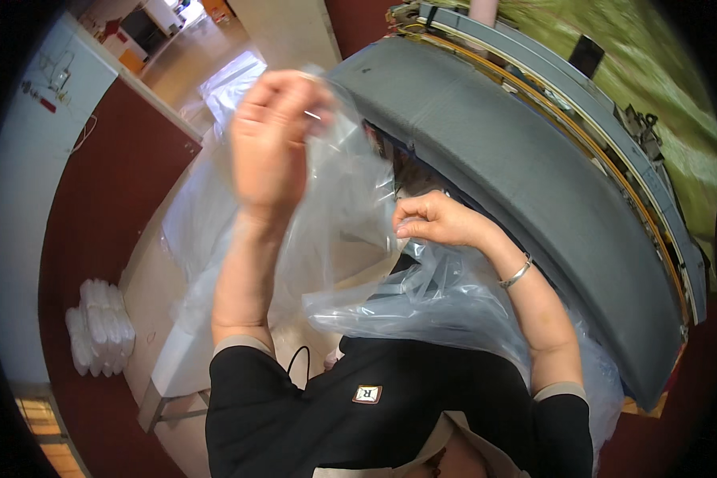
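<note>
Clear plastic film point(414, 307), perhaps a bag, spreads across my lap and rises in loose folds between my two hands. My left hand point(272, 143) is raised high and slightly blurred, its fingers curled closed at the top edge of the film. Lower and to the right, my right hand point(442, 220) pinches the film between thumb and fingers. A bracelet point(517, 271) circles my right wrist. Which layer of film each hand grips is hard to tell.
Along my right curves a long grey padded surface point(510, 151) with a metal rail point(566, 92) behind it. Shiny green sheeting point(625, 48) lies beyond. More clear film drapes over a pale bench point(187, 350) at left. Stacked white plastic-wrapped bundles point(99, 327) stand by the dark red wall point(95, 199).
</note>
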The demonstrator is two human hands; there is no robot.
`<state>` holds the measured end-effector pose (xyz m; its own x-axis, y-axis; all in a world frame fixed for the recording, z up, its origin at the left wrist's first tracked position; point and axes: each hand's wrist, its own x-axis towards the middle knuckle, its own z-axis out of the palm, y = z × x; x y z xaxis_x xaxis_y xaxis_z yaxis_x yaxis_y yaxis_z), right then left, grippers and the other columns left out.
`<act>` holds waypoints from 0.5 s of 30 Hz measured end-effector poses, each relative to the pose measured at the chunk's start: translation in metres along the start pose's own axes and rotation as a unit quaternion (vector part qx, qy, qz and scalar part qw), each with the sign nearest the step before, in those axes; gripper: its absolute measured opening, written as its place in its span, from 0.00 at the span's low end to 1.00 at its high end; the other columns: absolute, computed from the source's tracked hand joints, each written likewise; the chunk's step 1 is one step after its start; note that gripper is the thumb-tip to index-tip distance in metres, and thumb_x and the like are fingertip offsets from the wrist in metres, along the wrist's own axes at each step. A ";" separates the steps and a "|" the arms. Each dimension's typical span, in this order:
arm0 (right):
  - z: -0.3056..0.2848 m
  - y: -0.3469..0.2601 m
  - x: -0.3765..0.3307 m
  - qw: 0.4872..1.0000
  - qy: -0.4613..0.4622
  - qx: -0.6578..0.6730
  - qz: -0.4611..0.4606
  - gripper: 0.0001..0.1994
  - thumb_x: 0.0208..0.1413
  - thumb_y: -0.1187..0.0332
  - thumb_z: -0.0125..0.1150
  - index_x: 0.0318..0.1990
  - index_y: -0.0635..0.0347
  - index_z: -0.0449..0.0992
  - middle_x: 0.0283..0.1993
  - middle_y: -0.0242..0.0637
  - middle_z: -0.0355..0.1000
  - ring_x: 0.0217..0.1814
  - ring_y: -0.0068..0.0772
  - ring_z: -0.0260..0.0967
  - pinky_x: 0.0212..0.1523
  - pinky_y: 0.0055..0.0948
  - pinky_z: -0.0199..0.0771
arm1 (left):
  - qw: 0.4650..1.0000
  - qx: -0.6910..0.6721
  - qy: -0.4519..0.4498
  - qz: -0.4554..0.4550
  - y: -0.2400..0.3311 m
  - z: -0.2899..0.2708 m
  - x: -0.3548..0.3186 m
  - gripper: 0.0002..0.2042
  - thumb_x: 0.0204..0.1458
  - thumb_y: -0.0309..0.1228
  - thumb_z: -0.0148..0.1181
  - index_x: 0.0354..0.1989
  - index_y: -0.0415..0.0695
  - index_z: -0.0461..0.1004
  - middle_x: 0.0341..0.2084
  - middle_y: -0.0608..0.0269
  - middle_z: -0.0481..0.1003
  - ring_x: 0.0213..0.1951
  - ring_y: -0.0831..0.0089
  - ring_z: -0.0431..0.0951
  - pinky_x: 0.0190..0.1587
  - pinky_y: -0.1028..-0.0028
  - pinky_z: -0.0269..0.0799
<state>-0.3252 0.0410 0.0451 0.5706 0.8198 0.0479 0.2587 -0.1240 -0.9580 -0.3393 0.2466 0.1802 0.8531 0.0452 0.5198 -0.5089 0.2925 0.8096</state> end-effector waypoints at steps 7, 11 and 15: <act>-0.022 -0.068 -0.023 0.977 0.149 0.138 -0.071 0.30 0.46 0.77 0.56 0.59 0.58 0.54 0.19 0.24 0.62 0.21 0.13 0.58 0.24 0.14 0.60 | 0.988 0.101 -0.111 -0.038 -0.006 0.018 -0.006 0.04 0.50 0.26 0.54 0.30 0.38 0.71 0.23 0.64 0.73 0.26 0.80 0.70 0.29 0.82 0.64; -0.018 -0.073 -0.004 0.990 0.074 0.085 -0.088 0.22 0.44 0.76 0.59 0.50 0.59 0.64 0.20 0.26 0.60 0.22 0.15 0.57 0.25 0.19 0.61 | 0.970 0.108 -0.190 -0.104 -0.005 0.035 -0.028 0.04 0.50 0.25 0.53 0.30 0.38 0.71 0.25 0.64 0.72 0.26 0.81 0.70 0.28 0.82 0.64; -0.034 -0.018 -0.015 0.990 0.075 -0.101 -0.055 0.10 0.43 0.70 0.61 0.32 0.62 0.68 0.22 0.32 0.65 0.24 0.21 0.61 0.29 0.24 0.64 | 0.991 0.102 -0.086 0.030 0.009 0.016 -0.009 0.03 0.52 0.25 0.51 0.30 0.39 0.70 0.25 0.64 0.71 0.25 0.81 0.69 0.27 0.83 0.63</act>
<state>-0.3118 0.0114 0.0712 0.6361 0.7438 0.2052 0.4680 -0.1604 -0.8691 -0.3536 0.2337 0.1866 0.7974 -0.1111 0.5931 -0.5858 0.0938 0.8050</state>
